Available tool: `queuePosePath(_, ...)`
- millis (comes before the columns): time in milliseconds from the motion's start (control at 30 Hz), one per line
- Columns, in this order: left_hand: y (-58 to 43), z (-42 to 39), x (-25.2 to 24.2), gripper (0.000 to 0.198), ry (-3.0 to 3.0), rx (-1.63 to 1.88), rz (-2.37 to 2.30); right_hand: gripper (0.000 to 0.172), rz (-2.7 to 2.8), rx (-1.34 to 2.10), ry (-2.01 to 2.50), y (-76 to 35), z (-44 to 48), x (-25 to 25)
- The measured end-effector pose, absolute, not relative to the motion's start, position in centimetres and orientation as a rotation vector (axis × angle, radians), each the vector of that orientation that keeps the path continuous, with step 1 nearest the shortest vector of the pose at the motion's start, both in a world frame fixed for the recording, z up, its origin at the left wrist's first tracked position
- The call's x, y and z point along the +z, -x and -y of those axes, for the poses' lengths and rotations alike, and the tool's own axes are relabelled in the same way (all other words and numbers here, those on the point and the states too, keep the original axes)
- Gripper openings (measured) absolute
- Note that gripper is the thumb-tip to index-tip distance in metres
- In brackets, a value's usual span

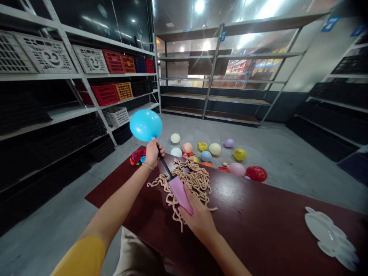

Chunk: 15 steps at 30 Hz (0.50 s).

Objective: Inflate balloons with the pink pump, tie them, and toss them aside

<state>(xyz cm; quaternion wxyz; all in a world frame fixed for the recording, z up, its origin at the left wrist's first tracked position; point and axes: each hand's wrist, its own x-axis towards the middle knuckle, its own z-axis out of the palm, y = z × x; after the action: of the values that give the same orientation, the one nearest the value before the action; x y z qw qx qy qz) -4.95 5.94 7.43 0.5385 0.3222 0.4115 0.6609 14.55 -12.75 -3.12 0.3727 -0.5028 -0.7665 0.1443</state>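
A blue balloon (146,125), swollen with air, sits at the far end of a pink hand pump (181,193). My left hand (153,153) is closed around the balloon's neck and the black handle end of the pump. Lower down, my right hand (198,216) grips the pump's pink barrel, and a black rod shows between the two hands. Beneath the pump, a tangled heap of tan, worm-like strands (198,178) lies on the dark red table (244,214). Left of my left hand is a small pile of uninflated balloons (136,157), red and blue.
Several inflated balloons lie on the floor beyond the table, among them a red one (257,173) and a yellow one (239,154). White plates (324,230) rest at the table's right end. Shelving with crates (105,94) lines the left; a metal rack (212,73) stands behind.
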Motion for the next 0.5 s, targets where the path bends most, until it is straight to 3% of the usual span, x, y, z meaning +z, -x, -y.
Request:
queuePosePath(200, 3.1, -5.5, 6.5, 0.03, -0.656, 1.645, -0.966, 0.07, 1.986, 0.304, 1.354, -15.3, 12.5, -3.8)
queuePosePath(500, -1.3, -0.6, 2.8, 0.036, -0.701, 1.456, -0.887, 0.075, 1.945, 0.309, 1.372, -15.5, 12.3, -4.4)
